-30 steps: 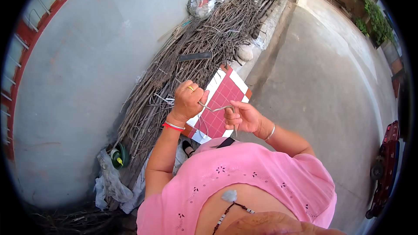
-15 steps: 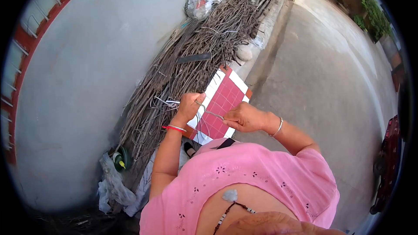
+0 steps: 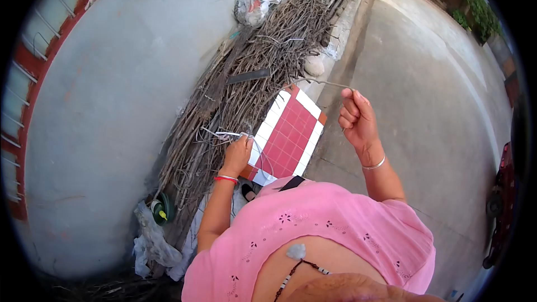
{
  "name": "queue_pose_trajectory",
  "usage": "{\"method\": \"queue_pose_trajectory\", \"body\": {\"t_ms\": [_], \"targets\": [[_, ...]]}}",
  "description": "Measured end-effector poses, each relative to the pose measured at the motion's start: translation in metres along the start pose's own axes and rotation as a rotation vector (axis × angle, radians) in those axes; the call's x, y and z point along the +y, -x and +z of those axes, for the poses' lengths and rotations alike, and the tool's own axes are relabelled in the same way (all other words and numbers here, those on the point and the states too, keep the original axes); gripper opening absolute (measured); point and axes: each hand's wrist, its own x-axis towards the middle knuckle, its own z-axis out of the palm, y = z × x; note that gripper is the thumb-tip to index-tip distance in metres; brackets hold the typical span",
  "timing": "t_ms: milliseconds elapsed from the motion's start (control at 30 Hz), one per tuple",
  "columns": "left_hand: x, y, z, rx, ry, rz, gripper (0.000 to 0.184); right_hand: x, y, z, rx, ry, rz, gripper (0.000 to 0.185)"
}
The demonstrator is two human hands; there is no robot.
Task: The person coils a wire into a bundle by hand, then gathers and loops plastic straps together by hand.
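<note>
Right side, our right hand (image 3: 359, 120) is raised over the broad grey concrete ground (image 3: 425, 106), beyond the right edge of the tiled slab (image 3: 288, 137). Fingers curled narrow, gripping a thin strand (image 3: 324, 82), grey-brown, which arcs from the fingertips across the slab's far end toward the sticks; its other end we cannot tell apart from the stick pile (image 3: 268, 50)

Left side, our left hand (image 3: 237, 154) is near the slab's left edge, with fingers drawn together on a pale cord (image 3: 263, 152), its slack loop curving over the tiles. White strips (image 3: 224, 133) lie just beside these fingertips, among the sticks. The hands are well apart, with slab and concrete between them

Slab: smooth squares, red in the middle, white border, rust-coloured corners; its long left edge lies along the wood, its right edge faces the concrete. Sticks are dry, rough and tangled, banked between slab and smooth pale wall (image 3: 112, 78). A flat dark strip (image 3: 249, 76) lies on top. Rounded stone (image 3: 314, 66) near the slab's far end; crumpled, cloudy plastic (image 3: 251, 10) at the pile's upper left edge
</note>
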Motion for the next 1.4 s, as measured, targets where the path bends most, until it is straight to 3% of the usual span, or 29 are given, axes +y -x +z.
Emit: {"method": "queue_pose_trajectory", "body": {"t_ms": [100,200,333,433,667,733,833,967,1133,1300,1333,1400], "targets": [[0.039,0.005,-0.001,-0.206,-0.122,0.021,0.034,0.006,-0.012,0.005,0.064,0.116,-0.093,0.028],[0.066,0.002,0.004,-0.389,-0.144,0.08,0.035,0.03,-0.026,-0.008,-0.003,0.669,-0.184,0.03],[0.1,0.003,0.001,-0.451,-0.089,0.24,0.033,0.073,-0.029,0.0,-0.369,1.309,-0.424,0.022],[0.112,-0.009,-0.007,-0.522,-0.072,0.265,0.03,0.098,-0.02,-0.008,-0.719,1.691,-0.248,0.013],[0.133,-0.004,-0.052,-0.344,0.026,0.275,0.023,0.092,-0.02,-0.009,-0.759,1.63,-0.34,0.012],[0.131,-0.005,-0.05,-0.219,0.092,0.363,0.02,0.091,-0.022,-0.011,-0.818,1.655,-0.351,0.015],[0.129,-0.005,-0.052,-0.099,0.128,0.409,0.018,0.088,-0.019,-0.006,-0.656,1.541,-0.106,0.021],[0.126,-0.003,-0.069,-0.072,0.089,0.361,0.029,0.075,-0.021,-0.011,-0.683,1.396,-0.021,0.029],[0.119,-0.003,-0.065,0.076,0.15,0.445,0.048,0.073,-0.017,-0.009,-0.762,1.281,0.168,0.047],[0.112,-0.024,-0.078,0.021,0.237,0.555,0.046,0.064,-0.012,0.011,-0.844,0.947,0.455,0.057],[0.109,-0.027,-0.072,0.015,0.35,0.508,0.057,0.066,-0.01,0.009,-0.84,0.901,0.535,0.058],[0.104,-0.038,-0.061,0.042,0.355,0.534,0.06,0.082,-0.015,-0.005,-0.784,0.56,0.585,0.057]]}}
